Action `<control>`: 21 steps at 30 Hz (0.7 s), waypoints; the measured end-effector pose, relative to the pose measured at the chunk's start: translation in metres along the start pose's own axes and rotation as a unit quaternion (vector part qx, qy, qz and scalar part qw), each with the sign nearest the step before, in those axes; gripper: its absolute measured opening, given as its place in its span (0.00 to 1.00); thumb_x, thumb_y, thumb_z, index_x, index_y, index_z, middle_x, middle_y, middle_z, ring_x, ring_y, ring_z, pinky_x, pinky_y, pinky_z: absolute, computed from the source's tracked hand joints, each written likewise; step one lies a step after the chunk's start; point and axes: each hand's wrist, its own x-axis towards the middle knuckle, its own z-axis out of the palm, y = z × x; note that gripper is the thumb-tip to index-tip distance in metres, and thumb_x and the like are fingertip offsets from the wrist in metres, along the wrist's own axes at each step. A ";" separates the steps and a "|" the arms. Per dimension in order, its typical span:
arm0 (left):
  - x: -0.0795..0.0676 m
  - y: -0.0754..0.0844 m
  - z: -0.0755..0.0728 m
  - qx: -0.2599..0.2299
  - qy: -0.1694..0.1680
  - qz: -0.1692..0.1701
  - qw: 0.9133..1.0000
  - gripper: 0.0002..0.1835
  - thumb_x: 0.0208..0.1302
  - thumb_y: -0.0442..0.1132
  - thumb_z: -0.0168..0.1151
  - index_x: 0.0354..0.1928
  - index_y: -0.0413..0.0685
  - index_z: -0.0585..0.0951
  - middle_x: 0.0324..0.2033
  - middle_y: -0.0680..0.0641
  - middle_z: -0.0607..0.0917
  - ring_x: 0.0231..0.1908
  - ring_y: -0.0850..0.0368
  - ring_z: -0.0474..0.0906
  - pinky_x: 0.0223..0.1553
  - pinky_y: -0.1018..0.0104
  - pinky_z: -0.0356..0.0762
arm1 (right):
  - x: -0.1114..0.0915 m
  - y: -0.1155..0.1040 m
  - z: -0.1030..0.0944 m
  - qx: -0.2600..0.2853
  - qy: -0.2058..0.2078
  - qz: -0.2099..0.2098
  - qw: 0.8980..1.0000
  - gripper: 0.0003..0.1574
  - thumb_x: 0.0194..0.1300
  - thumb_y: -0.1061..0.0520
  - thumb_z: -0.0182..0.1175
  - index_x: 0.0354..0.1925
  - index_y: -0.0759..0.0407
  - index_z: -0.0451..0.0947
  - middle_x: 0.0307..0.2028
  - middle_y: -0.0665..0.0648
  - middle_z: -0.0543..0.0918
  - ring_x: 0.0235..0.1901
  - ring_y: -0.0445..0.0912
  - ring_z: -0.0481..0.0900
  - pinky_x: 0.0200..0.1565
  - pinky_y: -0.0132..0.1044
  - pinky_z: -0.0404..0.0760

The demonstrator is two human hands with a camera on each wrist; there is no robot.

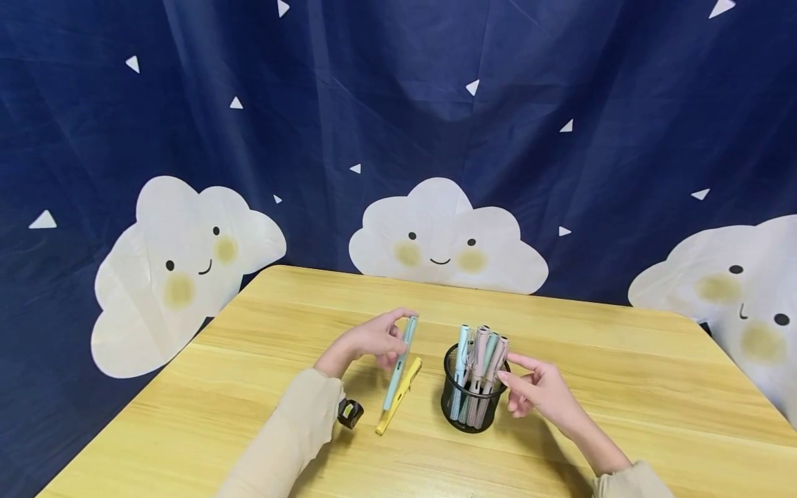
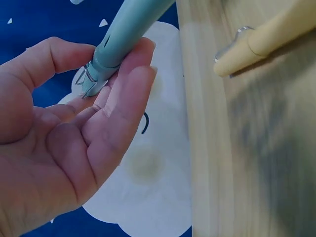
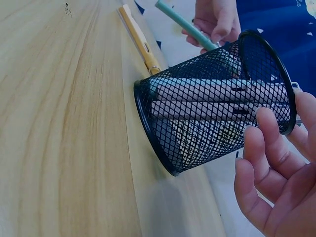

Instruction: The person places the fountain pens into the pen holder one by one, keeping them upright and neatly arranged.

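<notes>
My left hand point(image 1: 381, 339) pinches a teal pen point(image 1: 398, 370) near its upper, capped end. The pen slants down over a yellow pen point(image 1: 405, 387) lying on the table. In the left wrist view the teal pen point(image 2: 123, 37) passes between thumb and fingers, its metal clip towards the palm. My right hand point(image 1: 540, 393) grips the right side of a black mesh pen cup point(image 1: 468, 408), thumb and index finger at the rim. Its other fingers curl beside the mesh point(image 3: 197, 143). Several pens in pink point(image 1: 478, 360), pale blue point(image 1: 461, 356) and green stand in the cup.
A wooden table point(image 1: 249, 387) carries everything. Behind it hangs a dark blue curtain point(image 1: 411, 83) with white clouds and triangles. A black wrist strap piece point(image 1: 350, 413) sits by the left sleeve.
</notes>
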 end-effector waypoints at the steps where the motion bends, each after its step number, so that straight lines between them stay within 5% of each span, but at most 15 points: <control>1: 0.000 0.001 0.000 0.003 -0.001 0.003 1.000 0.38 0.48 0.22 0.52 0.64 0.45 0.57 0.20 0.45 0.72 0.15 0.57 0.71 0.20 0.60 0.78 | 0.000 0.000 0.000 -0.001 0.000 0.000 1.000 0.35 0.62 0.63 0.53 0.59 0.82 0.51 0.13 0.59 0.77 0.12 0.43 0.75 0.19 0.44 0.78; 7: 0.003 0.006 0.003 -0.010 0.004 0.013 1.000 0.36 0.52 0.24 0.53 0.64 0.47 0.57 0.21 0.45 0.72 0.17 0.54 0.71 0.22 0.58 0.78 | 0.000 0.000 0.000 0.001 0.000 -0.002 1.000 0.35 0.62 0.63 0.53 0.59 0.82 0.51 0.13 0.59 0.77 0.12 0.43 0.75 0.19 0.44 0.78; 12: 0.004 0.010 0.005 -0.033 0.013 0.020 0.999 0.36 0.54 0.24 0.53 0.65 0.51 0.56 0.21 0.45 0.73 0.17 0.56 0.70 0.19 0.67 0.74 | -0.001 0.000 0.000 0.005 0.005 0.006 1.000 0.35 0.63 0.63 0.53 0.59 0.82 0.51 0.13 0.57 0.77 0.12 0.43 0.75 0.19 0.44 0.78; 21: 0.004 0.017 0.005 -0.012 0.029 0.046 0.998 0.35 0.56 0.26 0.56 0.65 0.51 0.58 0.25 0.44 0.79 0.22 0.54 0.75 0.22 0.60 0.77 | 0.000 0.000 0.001 0.005 0.005 0.010 1.000 0.36 0.62 0.62 0.53 0.59 0.82 0.50 0.13 0.56 0.77 0.12 0.42 0.75 0.19 0.43 0.78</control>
